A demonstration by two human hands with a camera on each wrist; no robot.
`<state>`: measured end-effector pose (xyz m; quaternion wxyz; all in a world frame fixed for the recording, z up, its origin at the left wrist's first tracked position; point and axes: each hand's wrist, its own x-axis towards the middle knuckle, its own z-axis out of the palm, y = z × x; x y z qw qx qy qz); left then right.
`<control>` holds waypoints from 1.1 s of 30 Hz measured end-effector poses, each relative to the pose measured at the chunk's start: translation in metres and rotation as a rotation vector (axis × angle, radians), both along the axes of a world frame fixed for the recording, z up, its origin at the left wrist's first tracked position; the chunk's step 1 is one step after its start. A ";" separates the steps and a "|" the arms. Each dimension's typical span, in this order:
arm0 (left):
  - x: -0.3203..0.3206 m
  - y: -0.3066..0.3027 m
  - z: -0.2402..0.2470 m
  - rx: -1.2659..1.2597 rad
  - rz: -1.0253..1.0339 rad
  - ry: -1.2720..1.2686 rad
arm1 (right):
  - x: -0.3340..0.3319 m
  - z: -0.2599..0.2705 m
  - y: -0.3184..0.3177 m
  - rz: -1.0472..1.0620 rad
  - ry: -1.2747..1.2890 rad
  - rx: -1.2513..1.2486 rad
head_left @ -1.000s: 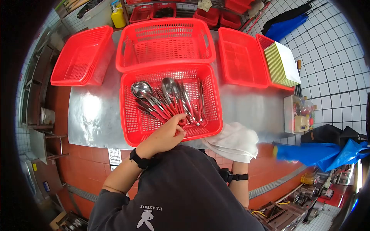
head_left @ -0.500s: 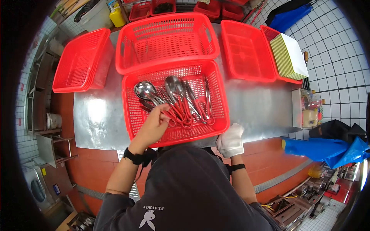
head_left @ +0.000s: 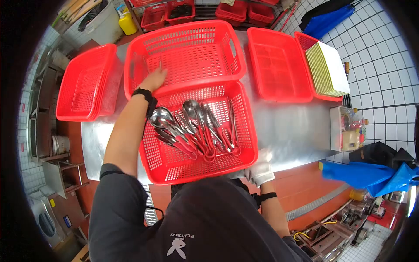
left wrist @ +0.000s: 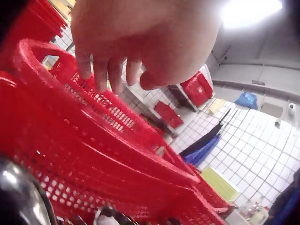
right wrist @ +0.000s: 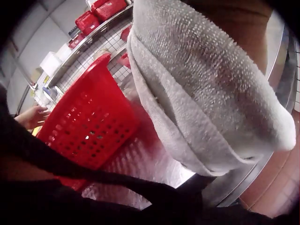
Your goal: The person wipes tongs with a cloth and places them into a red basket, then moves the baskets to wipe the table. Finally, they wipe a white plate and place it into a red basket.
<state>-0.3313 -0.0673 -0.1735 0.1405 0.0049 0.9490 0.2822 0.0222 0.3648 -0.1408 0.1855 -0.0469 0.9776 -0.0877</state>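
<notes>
My left hand [head_left: 156,78] reaches over the near left part of the far red basket [head_left: 192,83], fingers extended. In the left wrist view its fingers [left wrist: 115,75] hang loosely with nothing between them. A white towel [head_left: 260,170] covers my right hand beside the near basket's right front corner; the towel [right wrist: 201,89] hides the fingers, so I cannot tell how they lie. Inside the near red basket [head_left: 198,174] lie several metal serving spoons [head_left: 190,108] and tongs [head_left: 233,131] with red handles, bunched together. A ladle [head_left: 161,115] lies at their left.
Stacked red baskets [head_left: 87,87] stand at the left of the steel table [head_left: 297,131]. At the right are a red divided tray [head_left: 279,65] and a stack of white-topped, green-edged trays [head_left: 328,70]. A white box [head_left: 336,126] with bottles sits at the table's right edge.
My left hand has moved from the utensil handles in the near basket forward to the far basket. The towel-covered right hand has drawn in beside the near basket's corner.
</notes>
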 end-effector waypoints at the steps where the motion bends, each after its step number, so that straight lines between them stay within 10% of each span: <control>1: -0.001 0.004 -0.006 -0.128 -0.021 -0.134 | -0.001 -0.002 0.000 -0.007 -0.006 -0.006; 8: -0.022 -0.020 -0.056 -0.201 -0.097 -0.485 | 0.004 -0.008 -0.004 -0.054 -0.086 -0.047; 11: -0.004 0.019 0.014 -0.263 -0.216 -0.609 | 0.005 -0.007 -0.006 -0.066 -0.098 -0.065; 16: 0.009 0.030 0.048 -0.345 -0.352 -0.540 | 0.006 -0.005 -0.004 -0.099 -0.058 -0.073; 19: -0.021 -0.009 -0.020 -0.360 -0.604 -0.361 | 0.006 -0.003 -0.001 -0.120 -0.010 -0.067; 26: -0.003 0.001 0.060 -0.319 -0.110 -0.292 | 0.014 0.007 -0.003 -0.160 0.094 -0.084; 33: 0.049 -0.050 0.109 -0.064 0.123 0.317 | 0.017 0.028 -0.012 -0.220 0.194 -0.083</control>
